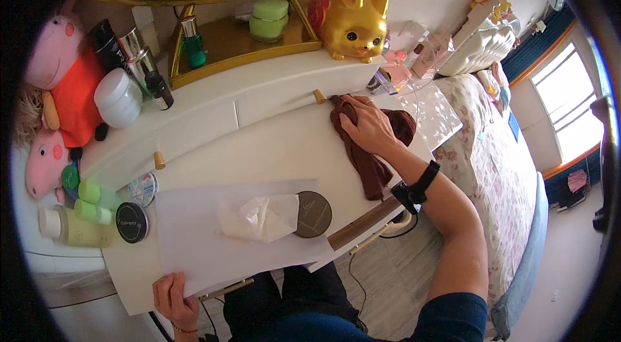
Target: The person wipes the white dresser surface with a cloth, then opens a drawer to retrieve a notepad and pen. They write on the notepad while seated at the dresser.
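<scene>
My right hand [366, 123] presses a dark brown cloth [361, 167] onto the white dressing table top [271, 148], close to the small drawers at its back right. Down at the front left edge, my left hand [174, 296] has its fingers curled at the corner of a large white paper sheet [194, 240]; whether it pinches the sheet is unclear. On that sheet rest a crumpled translucent plastic bag [262, 216] and a round dark lid or compact [314, 214], which touch each other.
A gold piggy bank [351, 21] stands on the raised shelf beside a gold tray [233, 63] with cosmetics. Pink plush toys [73, 89], a white jar [118, 98] and a black round jar [132, 222] crowd the left. A bed [495, 172] lies to the right.
</scene>
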Available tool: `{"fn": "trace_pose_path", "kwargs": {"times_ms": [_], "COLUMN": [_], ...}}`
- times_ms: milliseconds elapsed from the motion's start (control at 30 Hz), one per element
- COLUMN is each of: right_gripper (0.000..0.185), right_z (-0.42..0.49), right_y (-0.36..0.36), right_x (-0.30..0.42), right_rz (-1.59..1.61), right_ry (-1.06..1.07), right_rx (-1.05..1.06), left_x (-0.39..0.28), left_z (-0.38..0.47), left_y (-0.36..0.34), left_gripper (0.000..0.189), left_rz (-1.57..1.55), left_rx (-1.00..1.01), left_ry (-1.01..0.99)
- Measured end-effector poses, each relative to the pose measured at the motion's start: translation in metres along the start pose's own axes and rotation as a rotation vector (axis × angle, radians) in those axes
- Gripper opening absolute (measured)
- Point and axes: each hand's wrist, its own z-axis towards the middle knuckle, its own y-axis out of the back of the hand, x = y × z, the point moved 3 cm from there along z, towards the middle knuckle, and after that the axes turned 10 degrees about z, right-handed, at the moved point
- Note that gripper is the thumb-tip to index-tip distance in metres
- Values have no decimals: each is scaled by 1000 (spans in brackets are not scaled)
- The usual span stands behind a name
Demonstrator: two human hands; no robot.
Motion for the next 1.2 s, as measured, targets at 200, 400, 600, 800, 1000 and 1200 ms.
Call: {"fn": "trace_pose_path", "kwargs": {"times_ms": [200, 400, 600, 800, 1000, 1200], "right_gripper": [56, 58, 75, 74, 65, 64], "right_z": [6, 11, -20, -95, -116, -104], "right_y": [-3, -11, -2, 25, 50, 57], "right_x": [-14, -25, -19, 1, -36, -67], "right_rz": [-165, -256, -319, -257, -98, -114], "right_ry": [-38, -116, -198, -108, -217, -273], "right_rx": [-40, -69, 66, 68, 28, -40], "left_x": [2, -1, -4, -5, -6, -5], "left_z": [-2, 3, 7, 8, 7, 6], "left_y": [-1, 0, 1, 0, 3, 2], "left_gripper": [25, 24, 27, 21, 21, 29], "left_rz": [-14, -39, 2, 20, 3, -10], "left_rx": [-23, -40, -25, -42, -32, -35], "left_ry": [13, 7, 30, 61, 42, 39]}}
